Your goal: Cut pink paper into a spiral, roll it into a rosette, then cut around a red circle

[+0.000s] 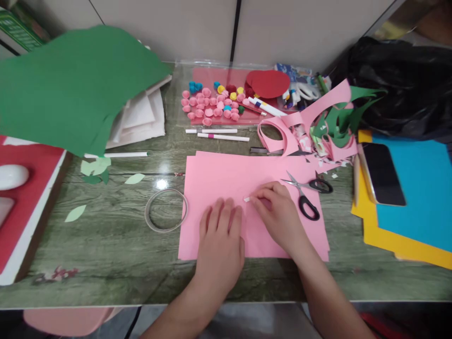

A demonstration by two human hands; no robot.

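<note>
Pink paper sheets (215,176) lie stacked in front of me. My left hand (219,240) rests flat on them, fingers stretched out. Between thumb and forefinger, my right hand (277,212) pinches a tiny whitish piece (246,199), perhaps paper or tape, just above the pink surface. Scissors (304,188) with black handles lie spread apart beside my right hand, on the sheets' right side. A roll of tape (150,217) lies at the sheets' left edge, slightly overlapping them.
Small pink, blue and yellow pieces (213,101) sit on a clear tray at the back. Pink paper scraps (282,132) pile up at the right, near a phone (383,174) on blue and yellow paper. Green paper (77,84) and leaf cutouts (134,179) lie left.
</note>
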